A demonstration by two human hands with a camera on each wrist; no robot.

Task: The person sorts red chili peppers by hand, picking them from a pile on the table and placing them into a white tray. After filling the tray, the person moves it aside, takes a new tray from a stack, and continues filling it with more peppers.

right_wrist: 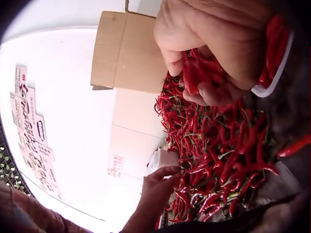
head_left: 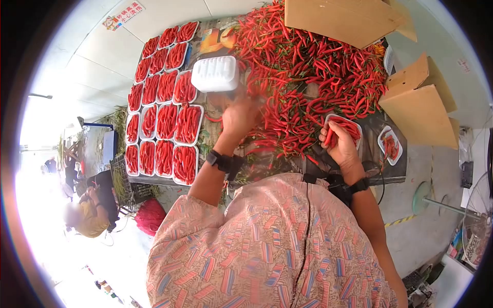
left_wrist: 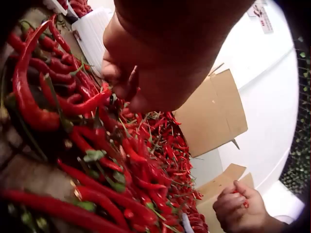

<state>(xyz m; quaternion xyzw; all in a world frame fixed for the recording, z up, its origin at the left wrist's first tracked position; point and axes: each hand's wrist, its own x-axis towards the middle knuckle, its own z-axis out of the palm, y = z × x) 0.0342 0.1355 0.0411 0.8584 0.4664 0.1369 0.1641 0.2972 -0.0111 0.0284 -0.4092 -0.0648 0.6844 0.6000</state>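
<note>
In the head view my right hand (head_left: 341, 143) grips several red chili peppers (right_wrist: 201, 73) in its curled fingers, over a white tray of chilies (head_left: 354, 126). My left hand (head_left: 240, 117) is blurred at the left side of a loose heap of chilies (head_left: 287, 110), just below a stack of empty white trays (head_left: 215, 74). Its fingers bend toward the chilies in the left wrist view, with the back of the hand (left_wrist: 150, 63) hiding much of them; I cannot tell whether they hold one.
Rows of filled chili trays (head_left: 167, 122) cover the table's left side. A partly filled tray (head_left: 390, 145) lies at the right edge. Cardboard boxes (head_left: 344, 20) stand behind and right of the heap. On the far left sits another person (head_left: 90, 215); a fan (head_left: 477, 215) is at right.
</note>
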